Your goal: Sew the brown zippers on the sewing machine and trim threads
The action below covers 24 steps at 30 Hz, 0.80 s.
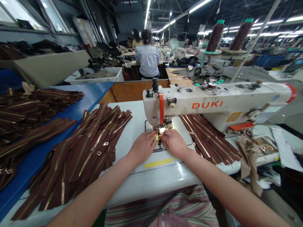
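The left hand (142,146) and right hand (174,143) pinch a small yellowish tab (156,137) beside the presser foot (162,130); it looks light, slippery, best held edgewise.

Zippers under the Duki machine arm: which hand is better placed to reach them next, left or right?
Probably the right hand: it lies nearer that stack of brown zippers, while the left hand is on the far side of the presser foot.
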Tool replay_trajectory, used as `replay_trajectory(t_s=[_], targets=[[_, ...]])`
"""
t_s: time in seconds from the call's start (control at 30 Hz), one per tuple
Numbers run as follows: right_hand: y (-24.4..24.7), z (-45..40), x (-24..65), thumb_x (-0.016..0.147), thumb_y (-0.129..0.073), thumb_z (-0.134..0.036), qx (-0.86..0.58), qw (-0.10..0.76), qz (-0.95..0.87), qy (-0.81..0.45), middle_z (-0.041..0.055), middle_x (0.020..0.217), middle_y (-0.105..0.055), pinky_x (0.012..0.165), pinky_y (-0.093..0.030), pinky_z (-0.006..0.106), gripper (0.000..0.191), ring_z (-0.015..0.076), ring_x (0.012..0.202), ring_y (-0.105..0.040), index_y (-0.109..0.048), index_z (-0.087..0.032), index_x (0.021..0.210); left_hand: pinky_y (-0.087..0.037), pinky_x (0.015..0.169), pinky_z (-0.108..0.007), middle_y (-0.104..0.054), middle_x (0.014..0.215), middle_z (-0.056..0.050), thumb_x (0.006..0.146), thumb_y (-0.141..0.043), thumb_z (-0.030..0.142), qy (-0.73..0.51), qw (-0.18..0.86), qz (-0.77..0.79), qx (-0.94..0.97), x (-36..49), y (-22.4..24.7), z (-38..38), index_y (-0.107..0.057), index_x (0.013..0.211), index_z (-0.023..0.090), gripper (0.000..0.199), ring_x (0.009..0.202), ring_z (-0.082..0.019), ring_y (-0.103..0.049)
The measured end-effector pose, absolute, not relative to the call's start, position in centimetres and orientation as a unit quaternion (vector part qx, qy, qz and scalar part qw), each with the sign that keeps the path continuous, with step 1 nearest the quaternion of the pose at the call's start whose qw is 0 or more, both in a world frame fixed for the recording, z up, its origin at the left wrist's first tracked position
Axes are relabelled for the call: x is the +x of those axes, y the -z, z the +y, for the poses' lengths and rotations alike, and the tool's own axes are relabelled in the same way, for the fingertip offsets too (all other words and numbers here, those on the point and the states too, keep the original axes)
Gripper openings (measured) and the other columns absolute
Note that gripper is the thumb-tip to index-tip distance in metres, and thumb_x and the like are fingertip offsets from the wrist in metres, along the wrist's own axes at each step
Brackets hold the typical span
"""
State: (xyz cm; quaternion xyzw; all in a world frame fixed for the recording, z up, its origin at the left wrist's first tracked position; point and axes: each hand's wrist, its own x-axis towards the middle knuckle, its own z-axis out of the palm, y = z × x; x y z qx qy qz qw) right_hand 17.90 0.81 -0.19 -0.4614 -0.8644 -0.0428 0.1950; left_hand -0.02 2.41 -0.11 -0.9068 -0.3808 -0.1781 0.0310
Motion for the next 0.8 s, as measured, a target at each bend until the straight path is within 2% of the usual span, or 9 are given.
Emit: replay_trajectory(t_s=[0.23,0.8], targets=[[0.25,0.45,18.03,0.093,-0.05,-0.019,-0.481,0.207,-0.851,0.033,0.0073,0.082,-0.06,0.073,-0.034,0.031,0.021,0.0207,0.082,-0.049,-0.069,-0.016,0.085,-0.05,0.093,-0.042,-0.067,0.112,-0.014,0.092,-0.039,0.017,0.189,0.037,-0.384,-0.903,0.13,0.08,2.91,-0.061,0.106,0.011,0.027,0.105,-0.024,-0.062],[0.35,0.19,18.21,0.092,-0.05,-0.019,-0.483,0.239,-0.842,0.016,0.0073,0.079,-0.06,0.071,-0.036,0.032,0.021,0.0209,0.078,-0.049,-0.071,-0.016,0.088,-0.051,0.09,-0.041,-0.068,0.107,-0.014,0.091,-0.04,0.012,0.208,0.034,-0.391,-0.896,0.28,-0.04,3.1,-0.063,0.101,0.01,0.025,0.101,-0.024,-0.063]])
